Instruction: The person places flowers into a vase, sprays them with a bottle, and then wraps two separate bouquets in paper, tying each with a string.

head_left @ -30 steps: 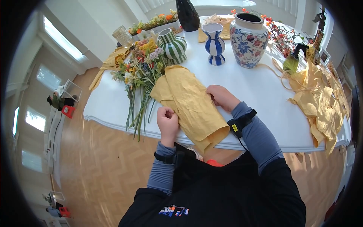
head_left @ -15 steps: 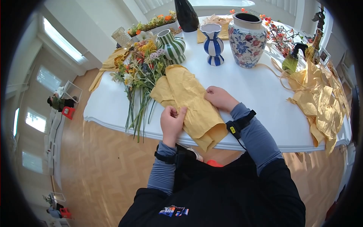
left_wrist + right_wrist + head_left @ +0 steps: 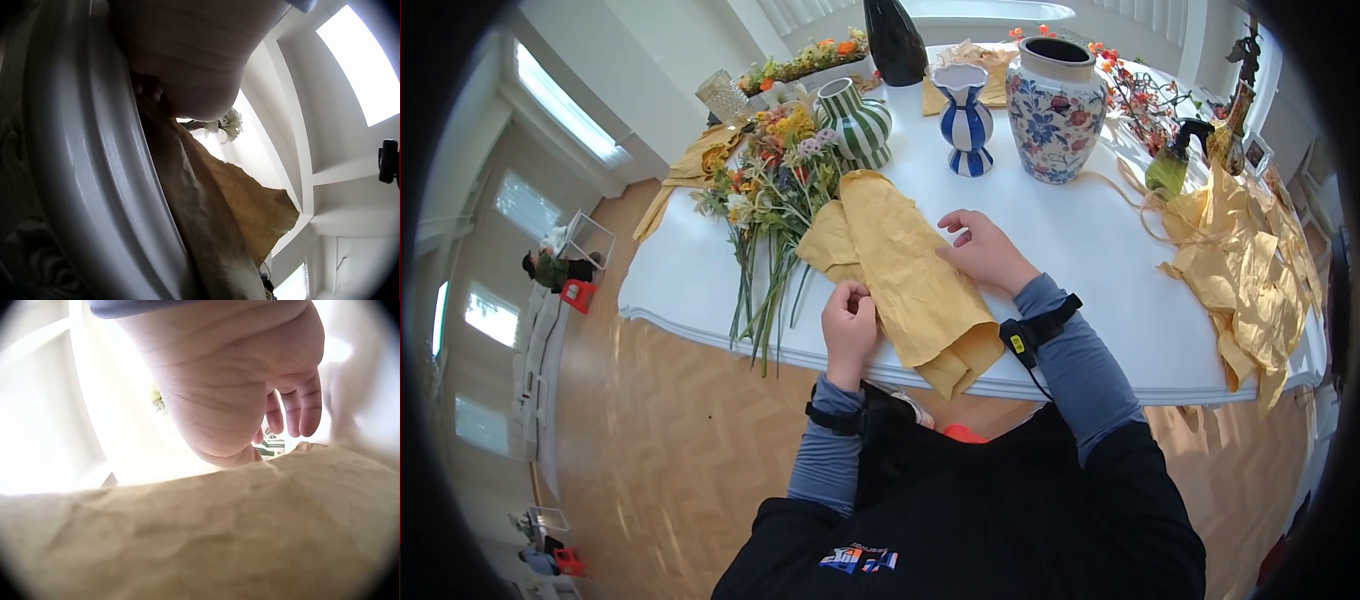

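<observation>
Folded yellow-brown paper (image 3: pixel 915 280) lies across the front of the white table, its near end reaching over the edge. The left hand (image 3: pixel 850 325) is at the paper's left side with fingers curled; in the left wrist view the paper (image 3: pixel 212 206) runs from under that hand (image 3: pixel 187 56), whose fingertips are mostly hidden. At the paper's right side is the right hand (image 3: pixel 985 250), its fingers loosely bent and apart. The right wrist view shows that hand (image 3: pixel 231 381) just above the paper (image 3: pixel 206 531), its fingers hanging relaxed.
Cut flowers (image 3: pixel 775 190) lie left of the paper. Behind stand a green-striped vase (image 3: pixel 858 125), a blue-striped vase (image 3: pixel 965 120), a floral vase (image 3: pixel 1055 115) and a dark vase (image 3: pixel 895 40). Crumpled paper (image 3: pixel 1250 260) and a spray bottle (image 3: pixel 1170 165) are at the right.
The right hand's fingers have lifted off the paper's edge and spread. The left hand moved right onto the paper, then back slightly left. The paper's near end has shifted a little left.
</observation>
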